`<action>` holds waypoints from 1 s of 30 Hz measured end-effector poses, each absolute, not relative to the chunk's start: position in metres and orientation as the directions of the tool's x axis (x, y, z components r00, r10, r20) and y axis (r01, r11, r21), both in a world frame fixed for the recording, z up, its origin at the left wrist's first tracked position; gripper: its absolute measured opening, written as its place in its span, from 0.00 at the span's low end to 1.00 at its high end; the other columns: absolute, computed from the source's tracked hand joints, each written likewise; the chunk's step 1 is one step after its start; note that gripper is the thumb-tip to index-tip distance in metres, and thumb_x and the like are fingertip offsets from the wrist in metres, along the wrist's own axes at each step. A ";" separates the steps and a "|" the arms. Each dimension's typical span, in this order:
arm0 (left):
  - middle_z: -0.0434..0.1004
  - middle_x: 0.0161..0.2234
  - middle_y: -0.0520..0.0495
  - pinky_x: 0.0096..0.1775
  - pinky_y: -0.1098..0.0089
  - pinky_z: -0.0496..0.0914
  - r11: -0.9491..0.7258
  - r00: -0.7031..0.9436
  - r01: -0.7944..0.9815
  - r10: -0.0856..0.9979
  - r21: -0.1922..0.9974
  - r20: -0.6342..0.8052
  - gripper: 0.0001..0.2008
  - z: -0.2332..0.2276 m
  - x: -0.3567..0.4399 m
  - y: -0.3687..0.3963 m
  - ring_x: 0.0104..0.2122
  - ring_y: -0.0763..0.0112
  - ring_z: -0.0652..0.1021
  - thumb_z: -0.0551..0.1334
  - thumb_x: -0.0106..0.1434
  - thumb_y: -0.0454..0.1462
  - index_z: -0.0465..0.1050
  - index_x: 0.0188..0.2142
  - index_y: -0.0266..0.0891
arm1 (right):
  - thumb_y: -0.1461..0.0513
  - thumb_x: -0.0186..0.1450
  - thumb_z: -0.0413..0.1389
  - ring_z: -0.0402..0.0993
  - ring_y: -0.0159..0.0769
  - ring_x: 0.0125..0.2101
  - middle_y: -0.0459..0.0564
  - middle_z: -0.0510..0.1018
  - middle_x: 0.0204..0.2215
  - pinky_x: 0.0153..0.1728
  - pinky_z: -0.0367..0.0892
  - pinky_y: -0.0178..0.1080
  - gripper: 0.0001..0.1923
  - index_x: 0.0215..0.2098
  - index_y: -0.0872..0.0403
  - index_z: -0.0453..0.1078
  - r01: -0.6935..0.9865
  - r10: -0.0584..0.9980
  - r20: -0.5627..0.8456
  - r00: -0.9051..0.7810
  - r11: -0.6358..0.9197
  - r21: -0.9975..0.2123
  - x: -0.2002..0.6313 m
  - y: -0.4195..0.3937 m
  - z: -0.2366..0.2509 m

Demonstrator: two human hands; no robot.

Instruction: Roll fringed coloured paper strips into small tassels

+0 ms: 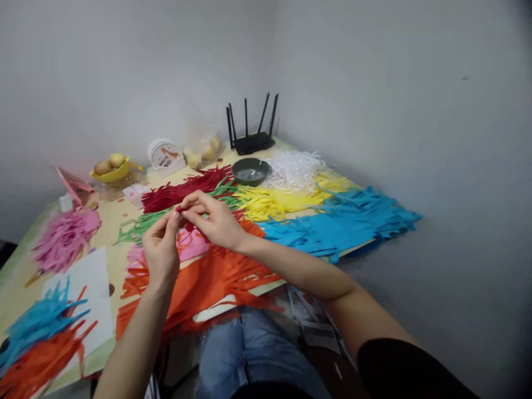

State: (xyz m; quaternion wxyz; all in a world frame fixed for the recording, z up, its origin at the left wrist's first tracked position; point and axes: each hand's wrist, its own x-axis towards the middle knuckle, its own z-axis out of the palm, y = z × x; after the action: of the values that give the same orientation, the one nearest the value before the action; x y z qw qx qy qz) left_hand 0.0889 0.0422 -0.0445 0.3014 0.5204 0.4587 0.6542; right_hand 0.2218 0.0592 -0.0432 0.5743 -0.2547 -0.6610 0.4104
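My left hand (161, 249) and my right hand (214, 220) meet above the table, fingertips pinched together on a small dark red paper strip (179, 209). Under them lie heaps of cut paper strips: orange strips (216, 277) nearest me, pink paper (191, 244) just below my hands, green strips (141, 224) to the left, dark red strips (183, 191) behind.
Yellow strips (278, 199), blue strips (344, 221) and white strips (295, 166) fill the table's right side. A dark bowl (251, 170), a black router (251, 141), a yellow fruit bowl (111, 170) stand at the back. A pink heap (64, 238) and white sheet (89, 277) lie at left.
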 end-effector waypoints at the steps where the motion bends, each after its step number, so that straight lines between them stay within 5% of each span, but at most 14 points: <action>1: 0.84 0.33 0.46 0.42 0.68 0.75 -0.402 -0.295 0.101 0.862 0.910 0.413 0.14 -0.046 0.091 0.047 0.34 0.67 0.80 0.70 0.57 0.46 0.84 0.37 0.37 | 0.62 0.68 0.55 0.79 0.30 0.34 0.46 0.80 0.33 0.38 0.70 0.32 0.06 0.43 0.54 0.68 -0.060 0.803 0.560 -0.203 0.561 -0.826 0.222 0.061 -0.044; 7: 0.83 0.33 0.49 0.44 0.72 0.73 -0.453 -0.395 0.084 0.802 0.887 0.447 0.10 -0.050 0.081 0.079 0.35 0.73 0.80 0.71 0.55 0.42 0.82 0.35 0.39 | 0.60 0.70 0.53 0.76 0.33 0.41 0.50 0.81 0.41 0.46 0.67 0.34 0.09 0.44 0.56 0.72 0.298 0.698 0.611 -0.375 0.714 -0.633 0.259 0.131 -0.046; 11: 0.79 0.26 0.53 0.34 0.77 0.73 -0.284 -0.348 -0.147 0.911 0.947 0.219 0.15 -0.043 0.062 0.086 0.28 0.77 0.77 0.76 0.47 0.43 0.81 0.32 0.40 | 0.62 0.74 0.45 0.73 0.38 0.50 0.59 0.78 0.51 0.53 0.63 0.37 0.18 0.52 0.62 0.73 0.820 0.958 0.259 -0.123 0.245 -0.517 0.325 0.230 -0.056; 13: 0.78 0.24 0.53 0.29 0.79 0.71 -0.186 -0.309 -0.156 0.942 0.970 0.131 0.17 -0.041 0.057 0.085 0.26 0.77 0.76 0.78 0.44 0.43 0.80 0.31 0.39 | 0.63 0.72 0.51 0.74 0.43 0.51 0.67 0.77 0.48 0.54 0.65 0.41 0.16 0.48 0.68 0.74 0.874 0.988 0.134 -0.076 0.131 -0.467 0.350 0.269 -0.071; 19: 0.76 0.21 0.51 0.24 0.80 0.67 -0.021 -0.272 -0.105 0.962 0.994 -0.009 0.18 -0.046 0.063 0.084 0.22 0.77 0.74 0.78 0.39 0.44 0.80 0.27 0.37 | 0.56 0.69 0.58 0.74 0.40 0.49 0.56 0.74 0.51 0.49 0.73 0.47 0.19 0.54 0.58 0.70 0.937 0.993 -0.090 -0.070 0.034 -0.347 0.360 0.318 -0.118; 30: 0.79 0.24 0.49 0.27 0.77 0.71 0.028 -0.259 -0.109 0.964 0.994 -0.055 0.20 -0.054 0.064 0.087 0.24 0.73 0.77 0.79 0.38 0.43 0.79 0.30 0.37 | 0.61 0.69 0.58 0.75 0.44 0.51 0.63 0.77 0.49 0.55 0.68 0.47 0.15 0.48 0.65 0.73 0.899 1.000 0.008 -0.005 0.008 -0.437 0.372 0.311 -0.113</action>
State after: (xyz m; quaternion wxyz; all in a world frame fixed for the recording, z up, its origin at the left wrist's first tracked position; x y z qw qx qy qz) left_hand 0.0642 0.0873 -0.0540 0.4655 0.3924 0.5453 0.5762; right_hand 0.3724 0.3107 -0.1129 0.1611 -0.6866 -0.6915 0.1563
